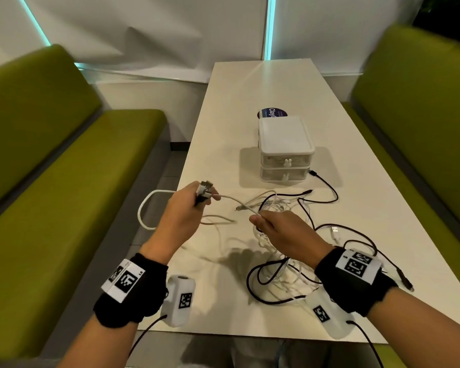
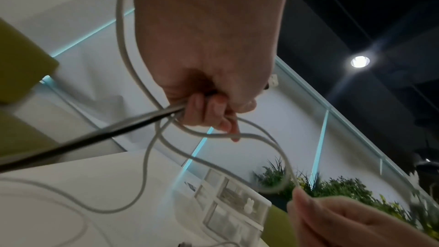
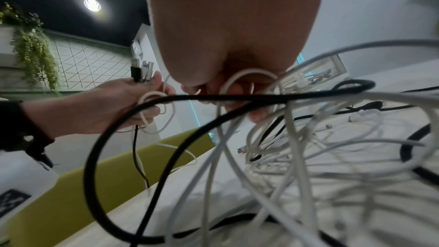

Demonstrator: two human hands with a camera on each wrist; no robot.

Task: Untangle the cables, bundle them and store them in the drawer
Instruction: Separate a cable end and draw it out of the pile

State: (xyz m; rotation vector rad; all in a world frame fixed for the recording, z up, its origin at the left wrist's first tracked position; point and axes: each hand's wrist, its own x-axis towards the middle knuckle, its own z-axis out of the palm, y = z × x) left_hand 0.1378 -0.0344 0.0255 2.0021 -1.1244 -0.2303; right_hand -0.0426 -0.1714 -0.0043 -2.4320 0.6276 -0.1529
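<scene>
A tangle of white and black cables (image 1: 279, 251) lies on the white table (image 1: 263, 83) under my hands. My left hand (image 1: 205, 200) is raised near the table's left edge and grips several plug ends (image 1: 205, 188) with their cables; the left wrist view shows its fingers (image 2: 209, 108) curled round white and black cables. A white cable (image 1: 234, 200) runs from it to my right hand (image 1: 260, 221), which pinches that cable above the tangle. White loops (image 3: 240, 76) hang round the right fingers. The white two-drawer box (image 1: 286, 150), both drawers closed, stands farther back.
A round blue sticker (image 1: 272, 114) lies behind the drawer box. Green benches (image 1: 64, 155) flank the table on both sides. One black cable (image 1: 327, 185) trails to the box's right. A white loop (image 1: 144, 211) hangs past the table's left edge.
</scene>
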